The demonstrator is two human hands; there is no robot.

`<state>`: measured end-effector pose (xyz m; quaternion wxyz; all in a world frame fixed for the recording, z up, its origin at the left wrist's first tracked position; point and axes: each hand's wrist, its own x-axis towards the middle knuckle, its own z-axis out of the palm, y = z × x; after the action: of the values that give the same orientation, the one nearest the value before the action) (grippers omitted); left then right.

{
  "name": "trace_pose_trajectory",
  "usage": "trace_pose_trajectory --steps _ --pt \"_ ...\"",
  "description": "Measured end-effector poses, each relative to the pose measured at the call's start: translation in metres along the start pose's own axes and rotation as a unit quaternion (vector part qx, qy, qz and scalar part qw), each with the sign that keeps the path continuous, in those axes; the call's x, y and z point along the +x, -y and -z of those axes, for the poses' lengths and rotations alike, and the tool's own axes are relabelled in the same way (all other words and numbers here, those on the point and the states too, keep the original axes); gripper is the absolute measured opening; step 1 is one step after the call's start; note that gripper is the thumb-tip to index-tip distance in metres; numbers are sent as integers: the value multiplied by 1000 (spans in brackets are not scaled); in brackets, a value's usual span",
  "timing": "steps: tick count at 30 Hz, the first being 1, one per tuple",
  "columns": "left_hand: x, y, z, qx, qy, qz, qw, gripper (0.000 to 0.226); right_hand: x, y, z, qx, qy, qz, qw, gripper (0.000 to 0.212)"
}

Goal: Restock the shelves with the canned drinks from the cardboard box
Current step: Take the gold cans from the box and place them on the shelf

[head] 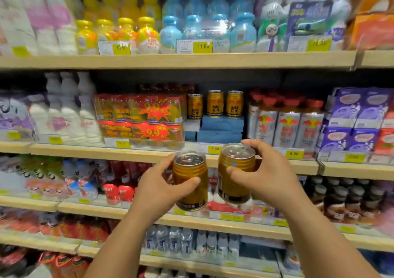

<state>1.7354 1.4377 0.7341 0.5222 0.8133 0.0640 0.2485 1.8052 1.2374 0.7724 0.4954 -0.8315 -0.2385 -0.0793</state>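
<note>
Two gold cans up in front of the shelving, one in each hand. The left hand wraps its can from the side, thumb across the front, fingers curled round the back and pressed to the metal. The right hand clamps the other can the same way, thumb on the front wall, forefinger hooked over the rim. Both cans are tilted, tops leaning toward the camera, close together but not touching.

Straight behind them runs the edge of the middle shelf, with a yellow price tag just above the cans. Further in, three matching gold cans stand upright on a blue stack; that looks like their slot.

To place well, I'd say bring each can upright before it goes in, lift it clear of the shelf lip, and set it flat beside or in front of its fellows, label outward. One at a time is safer: the gap between the red multipacks and the red-capped silver bottles looks tight for two hands.

What can't be seen: the cardboard box is out of frame. The labels on the held cans are turned away or blurred. How deep the space behind the three cans runs is lost in shadow, and the outer shelves smear into blur.
</note>
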Motion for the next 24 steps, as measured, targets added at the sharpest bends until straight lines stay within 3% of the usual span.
trace_pose_trajectory --steps 3,9,15,24 --pt "7 -13 -1 0 -13 1 1000 64 7 5 8 11 1 7 1000 69" --pt "29 -15 -1 8 1 -6 1000 47 21 4 2 4 5 11 1000 68" --pt "65 2 19 -4 34 -12 999 49 46 4 -22 3 -33 1 999 68" --pt "118 17 40 13 41 -47 998 44 144 15 -54 -3 -67 39 997 63"
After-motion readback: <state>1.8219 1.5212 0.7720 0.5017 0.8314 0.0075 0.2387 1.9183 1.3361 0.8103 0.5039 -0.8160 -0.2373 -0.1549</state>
